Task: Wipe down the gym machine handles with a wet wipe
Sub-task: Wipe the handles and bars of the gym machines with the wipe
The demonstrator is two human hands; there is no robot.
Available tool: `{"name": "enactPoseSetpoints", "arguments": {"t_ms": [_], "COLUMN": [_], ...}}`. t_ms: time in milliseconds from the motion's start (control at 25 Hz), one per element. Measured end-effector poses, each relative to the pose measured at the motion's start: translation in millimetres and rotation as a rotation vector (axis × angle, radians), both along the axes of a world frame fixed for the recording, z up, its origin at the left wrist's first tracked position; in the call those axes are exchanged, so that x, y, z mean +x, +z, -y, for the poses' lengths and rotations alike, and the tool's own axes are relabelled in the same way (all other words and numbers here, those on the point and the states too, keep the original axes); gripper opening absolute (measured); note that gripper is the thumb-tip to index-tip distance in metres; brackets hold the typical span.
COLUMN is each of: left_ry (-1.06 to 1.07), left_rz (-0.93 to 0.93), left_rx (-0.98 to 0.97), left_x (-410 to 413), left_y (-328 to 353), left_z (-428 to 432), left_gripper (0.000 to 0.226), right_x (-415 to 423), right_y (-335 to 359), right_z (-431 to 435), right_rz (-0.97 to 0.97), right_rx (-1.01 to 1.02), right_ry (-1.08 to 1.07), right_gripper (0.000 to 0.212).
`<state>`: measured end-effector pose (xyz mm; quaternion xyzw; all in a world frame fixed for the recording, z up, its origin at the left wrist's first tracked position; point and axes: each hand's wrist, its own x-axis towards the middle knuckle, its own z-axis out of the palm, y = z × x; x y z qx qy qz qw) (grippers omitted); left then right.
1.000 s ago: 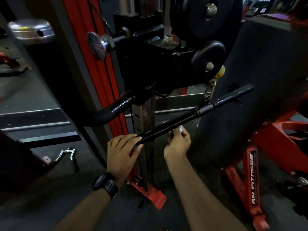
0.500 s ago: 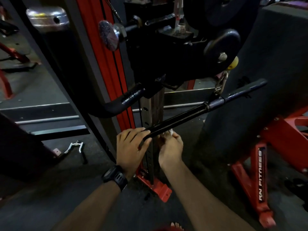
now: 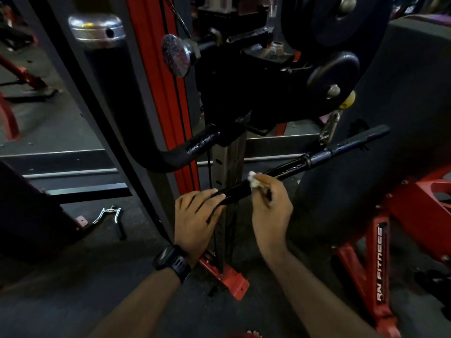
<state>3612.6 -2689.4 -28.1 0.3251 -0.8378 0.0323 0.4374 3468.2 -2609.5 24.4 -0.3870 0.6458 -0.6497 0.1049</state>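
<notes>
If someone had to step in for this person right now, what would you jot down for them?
Left hand: holds the near end of the straight bar, steadying it.
Right hand: pinches the wet wipe against the bar, just beyond the left hand.
Done: wiping is under way; how much is already clean, cannot tell.
Left: probably the rest of the bar toward its far end, then the curved black handle.

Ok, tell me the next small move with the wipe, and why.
Probably slide the wipe up the bar toward its collar: the right hand pinches it near the lower end, which the left hand holds, and the upper stretch lies ahead.
</notes>
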Motion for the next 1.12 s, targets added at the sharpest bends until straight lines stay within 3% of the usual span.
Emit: {"name": "enactPoseSetpoints", "arguments": {"t_ms": [80,120,280,400,560,680,800,920,1120], "left_ry": [-0.018,-0.025,-0.036,-0.019,0.008,0.016,0.048,0.087,-0.004], "left_rz": [-0.005,-0.004,0.011,0.043,0.04,0.028,0.043,0.063,0.084], "left_rx": [-0.008,-0.012,-0.039,-0.054,-0.054,-0.057,-0.037,-0.007,-0.1], "left_x": [0,0,3,0,-3,-3,-3,-3,-13], "left_y": [-2,-2,-1,-1,-4,0,3,4,20], "left_z": [0,1,1,-1,-2,0,0,-4,-19], "left_gripper": [0.026,0.028,0.026,0.022,0.023,0.024,0.026,0.027,0.026], "right_x": [-6,-5,-30,-77,-123,-137,-120,-94,-84], "right_y": [1,4,8,10,10,10,1,0,9], "right_z": [11,17,17,13,9,3,0,-5,-21], "right_rz": [-0.7,-0.874,-1.197,-1.333,-1.249,-1.066,-0.768,-0.417,-0.333], "right_rx": [0.169,0.22,0.287,0.316,0.462,0.56,0.52,0.437,0.369], "right_ry": [0.129,0.185,0.341,0.301,0.178,0.009,-0.132,-0.172,-0.176], "right_gripper": [0.026,0.027,0.04,0.051,0.052,0.061,0.058,0.04,0.03]}}
